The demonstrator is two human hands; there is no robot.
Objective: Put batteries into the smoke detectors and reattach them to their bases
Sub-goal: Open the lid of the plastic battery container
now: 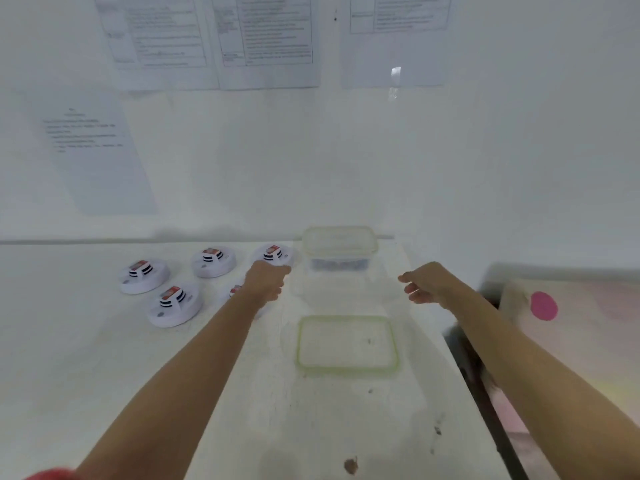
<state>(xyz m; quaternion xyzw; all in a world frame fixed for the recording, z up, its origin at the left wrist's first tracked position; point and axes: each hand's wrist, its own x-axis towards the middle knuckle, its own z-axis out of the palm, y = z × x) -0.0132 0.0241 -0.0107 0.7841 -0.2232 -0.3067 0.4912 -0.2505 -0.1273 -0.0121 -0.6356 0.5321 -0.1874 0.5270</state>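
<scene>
5 smoke detectors (175, 304) left of the battery container (339, 252) appear unfinished; left hand (267, 280) curled, right hand (424, 284) loosely spread, both empty.

No legible text; printed sheets (214, 39) on wall too blurred to read; red-and-white labels on smoke detectors (143, 275) likewise unreadable; no numbers or brands made out.

White table (104, 375) against the wall. Toward the far edge: five smoke detectors (143, 275) grouped left, clear container (339, 251) near the far right corner. Green-rimmed lid (347, 345) flat beside the right edge.
</scene>
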